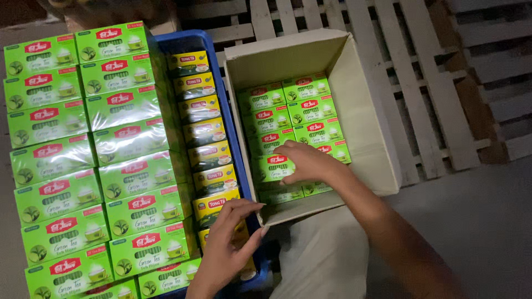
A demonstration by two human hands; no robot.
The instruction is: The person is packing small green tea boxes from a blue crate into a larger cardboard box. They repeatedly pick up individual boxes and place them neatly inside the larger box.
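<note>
An open cardboard carton (363, 116) stands on the floor with several green tea boxes (302, 108) packed in two rows inside it. My right hand (305, 162) reaches into the carton and rests on a green tea box (272, 168) at the near left. My left hand (230, 241) hovers with fingers apart over a row of yellow tea boxes (202, 111) in a blue crate (224, 105), touching the carton's near left corner. It holds nothing.
Two columns of shrink-wrapped green tea boxes (88, 155) fill the left side beside the crate. A white wooden pallet (421, 66) lies behind and to the right of the carton. Grey floor (471, 221) spreads at the lower right.
</note>
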